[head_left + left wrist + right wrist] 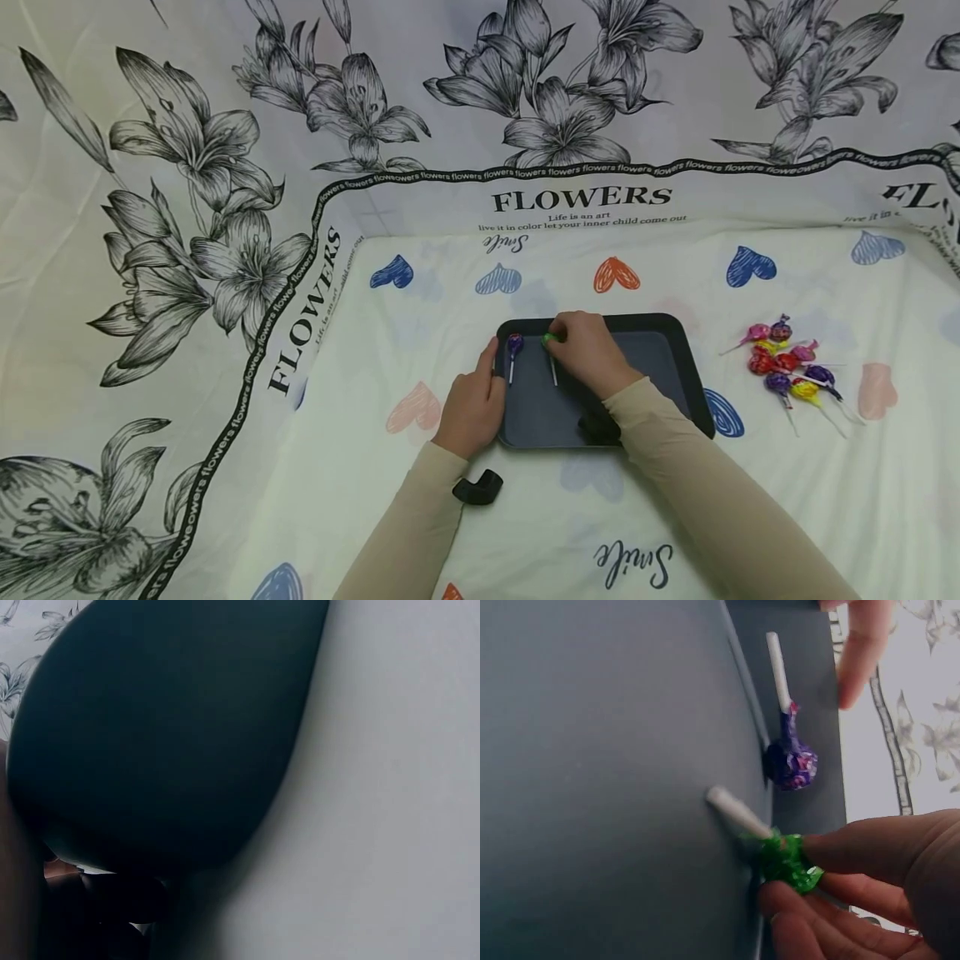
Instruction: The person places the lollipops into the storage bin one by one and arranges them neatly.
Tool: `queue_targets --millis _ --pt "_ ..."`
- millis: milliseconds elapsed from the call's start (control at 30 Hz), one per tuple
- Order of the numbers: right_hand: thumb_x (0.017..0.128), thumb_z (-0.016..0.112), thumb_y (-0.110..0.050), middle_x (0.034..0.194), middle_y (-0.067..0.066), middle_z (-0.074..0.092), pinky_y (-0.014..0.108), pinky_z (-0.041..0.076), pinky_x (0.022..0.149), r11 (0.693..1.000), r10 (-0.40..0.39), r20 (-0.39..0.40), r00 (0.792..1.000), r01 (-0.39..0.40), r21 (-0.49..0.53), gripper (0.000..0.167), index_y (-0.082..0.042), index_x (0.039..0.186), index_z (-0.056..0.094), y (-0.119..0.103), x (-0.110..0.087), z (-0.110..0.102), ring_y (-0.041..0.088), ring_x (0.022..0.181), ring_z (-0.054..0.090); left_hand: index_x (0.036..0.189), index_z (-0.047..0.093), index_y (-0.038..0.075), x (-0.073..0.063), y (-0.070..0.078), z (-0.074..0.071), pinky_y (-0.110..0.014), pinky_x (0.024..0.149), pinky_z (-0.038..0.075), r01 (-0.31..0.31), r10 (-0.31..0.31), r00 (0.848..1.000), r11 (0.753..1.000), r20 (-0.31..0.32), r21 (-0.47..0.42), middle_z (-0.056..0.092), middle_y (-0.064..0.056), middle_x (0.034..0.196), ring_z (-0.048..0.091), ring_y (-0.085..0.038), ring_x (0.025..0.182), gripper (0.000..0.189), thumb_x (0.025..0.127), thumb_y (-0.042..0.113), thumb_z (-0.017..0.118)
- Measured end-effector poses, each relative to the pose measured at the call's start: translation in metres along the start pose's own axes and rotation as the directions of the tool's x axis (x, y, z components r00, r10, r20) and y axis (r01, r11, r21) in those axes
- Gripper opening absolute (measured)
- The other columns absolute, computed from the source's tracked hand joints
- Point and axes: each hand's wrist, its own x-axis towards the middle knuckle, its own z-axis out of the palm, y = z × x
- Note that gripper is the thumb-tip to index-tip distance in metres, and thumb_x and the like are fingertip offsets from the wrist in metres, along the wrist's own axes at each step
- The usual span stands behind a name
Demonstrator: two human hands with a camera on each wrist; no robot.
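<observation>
Green lollipop (789, 864) pinched at the tray's far side

The right hand (588, 348) grips its wrapped head between thumb and fingertips, inside the dark tray (528, 425), stick pointing near. The left hand (472, 404) lies released, index finger straight along the left rim, clasping nothing that I can make out. My worry is that round head: let go carelessly, it could roll towards the purple lollipop (514, 343) lying to its left — or a knock on the rim could slide the tray over the soft cloth (525, 542). Crinkly, shiny film wraps both heads; the sticks are thin and white; the tray looks matt, round-cornered. More lollipops (786, 362) lie heaped to the right.
</observation>
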Motion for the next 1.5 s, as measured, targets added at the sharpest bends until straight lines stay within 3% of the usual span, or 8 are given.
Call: queue_targets --millis 200,433,1500 --pt "0.096 0.073 -0.011 0.103 0.018 0.075 0.046 0.056 0.080 1.000 -0.022 -0.041 0.999 0.022 -0.005 0.017 0.002 0.107 0.076 -0.0010 0.0031 0.0042 0.030 0.089 0.070 0.165 0.034 0.009 0.0017 0.0024 -0.0013 -0.037 0.055 0.037 -0.003 0.003 1.000 1.000 0.003 0.011 0.047 0.000 0.057 0.047 -0.020 0.055 0.064 0.102 0.017 0.040" --pt "0.096 0.074 -0.015 0.105 0.019 0.076 0.047 0.056 0.083 1.000 -0.021 -0.033 0.999 0.021 0.002 0.022 0.002 0.110 0.077 -0.0012 0.0060 0.0071 0.032 0.094 0.071 0.164 0.035 0.008 0.0007 0.0025 -0.0008 -0.037 0.058 0.038 0.009 -0.009 1.000 1.000 -0.001 0.020 0.047 0.000 0.058 0.051 -0.023 0.061 0.063 0.102 0.018 0.040" --pt "0.093 0.075 -0.014 0.101 0.017 0.076 0.045 0.056 0.081 0.998 -0.057 -0.038 0.998 0.057 0.025 0.022 0.001 0.108 0.076 0.0029 0.0063 0.0068 0.028 0.088 0.071 0.165 0.034 0.010 0.0004 0.0002 0.0003 -0.036 0.056 0.038 0.010 -0.010 1.000 1.000 -0.003 0.002 0.048 0.000 0.059 0.050 -0.021 0.059 0.064 0.102 0.020 0.039"
